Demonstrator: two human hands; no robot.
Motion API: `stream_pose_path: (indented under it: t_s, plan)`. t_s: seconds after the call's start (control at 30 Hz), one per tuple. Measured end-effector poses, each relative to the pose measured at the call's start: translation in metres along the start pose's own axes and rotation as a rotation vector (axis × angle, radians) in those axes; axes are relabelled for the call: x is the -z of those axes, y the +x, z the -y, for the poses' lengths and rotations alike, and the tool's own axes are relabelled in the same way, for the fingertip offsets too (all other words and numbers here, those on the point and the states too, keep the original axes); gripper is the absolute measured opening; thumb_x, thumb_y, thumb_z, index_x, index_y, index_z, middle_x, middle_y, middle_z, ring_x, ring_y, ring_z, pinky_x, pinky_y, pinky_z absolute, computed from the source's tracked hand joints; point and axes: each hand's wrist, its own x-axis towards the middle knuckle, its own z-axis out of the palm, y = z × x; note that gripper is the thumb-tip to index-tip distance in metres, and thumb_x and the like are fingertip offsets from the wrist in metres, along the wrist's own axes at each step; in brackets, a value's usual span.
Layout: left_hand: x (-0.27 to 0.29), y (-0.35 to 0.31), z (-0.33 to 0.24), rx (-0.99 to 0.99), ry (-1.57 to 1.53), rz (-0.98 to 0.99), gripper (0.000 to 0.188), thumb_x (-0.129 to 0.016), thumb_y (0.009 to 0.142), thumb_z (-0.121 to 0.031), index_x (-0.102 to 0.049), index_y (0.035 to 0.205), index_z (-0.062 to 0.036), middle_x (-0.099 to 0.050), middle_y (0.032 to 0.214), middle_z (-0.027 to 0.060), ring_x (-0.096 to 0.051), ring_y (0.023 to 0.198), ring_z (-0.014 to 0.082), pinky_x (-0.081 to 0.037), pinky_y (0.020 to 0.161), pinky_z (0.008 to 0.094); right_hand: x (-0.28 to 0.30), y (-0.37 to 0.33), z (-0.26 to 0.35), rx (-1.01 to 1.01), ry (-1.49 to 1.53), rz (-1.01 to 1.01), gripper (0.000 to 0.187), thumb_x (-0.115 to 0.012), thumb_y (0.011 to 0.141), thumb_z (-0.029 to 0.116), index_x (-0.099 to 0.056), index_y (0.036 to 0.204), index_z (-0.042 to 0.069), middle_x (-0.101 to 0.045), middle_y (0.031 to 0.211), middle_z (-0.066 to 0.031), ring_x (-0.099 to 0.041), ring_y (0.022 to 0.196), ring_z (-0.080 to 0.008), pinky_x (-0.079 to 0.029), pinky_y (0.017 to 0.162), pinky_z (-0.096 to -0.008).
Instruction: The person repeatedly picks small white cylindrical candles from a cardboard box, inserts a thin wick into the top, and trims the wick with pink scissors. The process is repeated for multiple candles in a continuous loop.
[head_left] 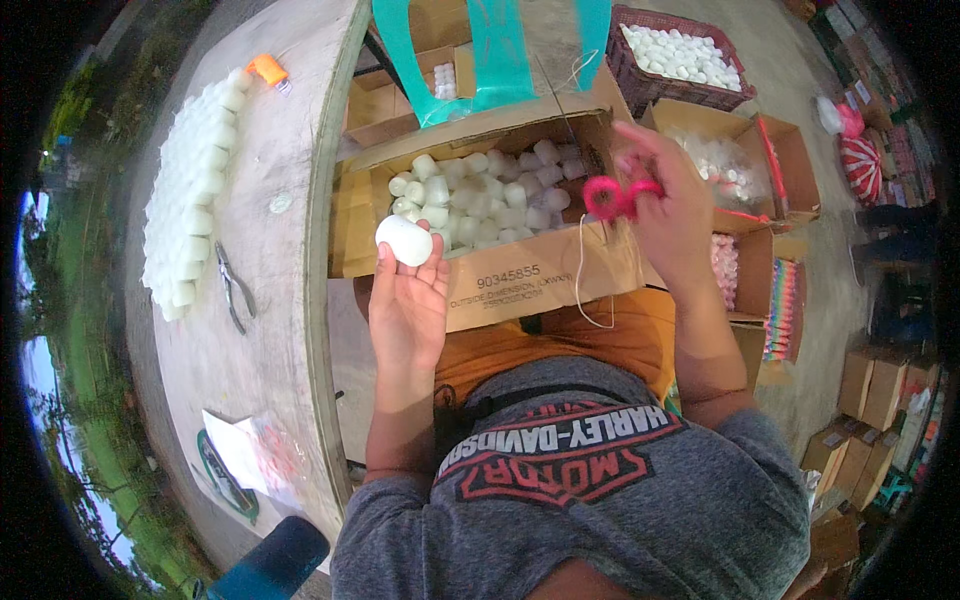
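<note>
A smooth white plastic cylinder with a rounded end [404, 241] rests in my left hand [410, 300], fingers curled around it from below, above the near left edge of a cardboard box [540, 268]. Many similar white cylinders [480, 200] fill this box. My right hand [672, 200] is raised at the box's right end, partly smeared by motion. Pink-handled scissors [606, 198] are at its fingers, one loop against them; their blades are hard to make out. A thin white string [582, 270] hangs down the box's front, just below the scissors.
On the table [285, 330] to my left stand rows of white cylinders [195, 190], an orange-handled tool [268, 70], pliers [233, 287] and a plastic packet [255, 450]. A teal chair [495, 50] stands beyond the box. A brown crate [640, 85] and open cartons [780, 170] sit right.
</note>
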Motion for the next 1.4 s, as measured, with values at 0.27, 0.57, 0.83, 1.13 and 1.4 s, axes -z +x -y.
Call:
stream_pose_path:
  t_s: [0.27, 0.57, 0.83, 1.13, 1.4]
  plan:
    - [-0.003, 0.006, 0.009, 0.084, 0.067, 0.086, 0.038, -0.046, 0.093, -0.026, -0.038, 0.127, -0.0118, -0.051, 0.12, 0.0111, -0.052, 0.104, 0.0222, -0.043, 0.086, 0.0332, -0.017, -0.052, -0.053, -0.023, -0.443, 0.505, 0.025, -0.062, 0.072, 0.008, -0.058, 0.095, 0.002, -0.061, 0.086, -0.0203, -0.061, 0.073, -0.0344, -0.049, 0.065, -0.0422]
    - [0.0, 0.0, 0.016, 0.158, 0.153, 0.215, 0.04, -0.05, 0.089, -0.024, -0.039, 0.122, -0.005, -0.051, 0.116, 0.0131, -0.052, 0.091, 0.0172, -0.044, 0.075, 0.03, -0.021, -0.062, -0.047, -0.009, -0.533, 0.488, 0.023, -0.057, 0.072, 0.001, -0.057, 0.095, 0.001, -0.058, 0.094, -0.017, -0.057, 0.085, -0.0362, -0.048, 0.073, -0.0426]
    - [0.004, -0.002, 0.025, 0.28, 0.043, 0.367, 0.057, -0.058, 0.086, -0.038, -0.037, 0.126, -0.0038, -0.053, 0.113, 0.0096, -0.053, 0.092, 0.0164, -0.047, 0.077, 0.0309, -0.009, -0.053, 0.013, 0.056, 0.048, 0.277, 0.027, -0.061, 0.074, -0.003, -0.064, 0.099, 0.005, -0.056, 0.079, -0.0086, -0.056, 0.074, -0.0239, -0.045, 0.064, -0.0301]
    - [-0.003, -0.013, 0.022, 0.203, 0.19, 0.345, 0.065, -0.065, 0.08, -0.033, -0.035, 0.131, -0.0077, -0.053, 0.119, 0.0139, -0.057, 0.102, 0.0217, -0.05, 0.085, 0.0332, -0.002, -0.057, 0.051, 0.217, -0.02, 0.176, 0.026, -0.075, 0.067, 0.005, -0.07, 0.092, 0.01, -0.045, 0.069, -0.0019, -0.045, 0.058, -0.0132, -0.036, 0.049, -0.0242]
    - [-0.01, -0.018, 0.019, 0.163, 0.248, 0.411, 0.07, -0.064, 0.078, -0.035, -0.034, 0.134, -0.0063, -0.053, 0.119, 0.012, -0.054, 0.108, 0.0214, -0.046, 0.09, 0.0339, -0.004, -0.057, 0.056, 0.193, -0.003, 0.194, 0.022, -0.076, 0.067, 0.005, -0.07, 0.088, 0.008, -0.043, 0.064, -0.0017, -0.042, 0.053, -0.0122, -0.031, 0.045, -0.0244]
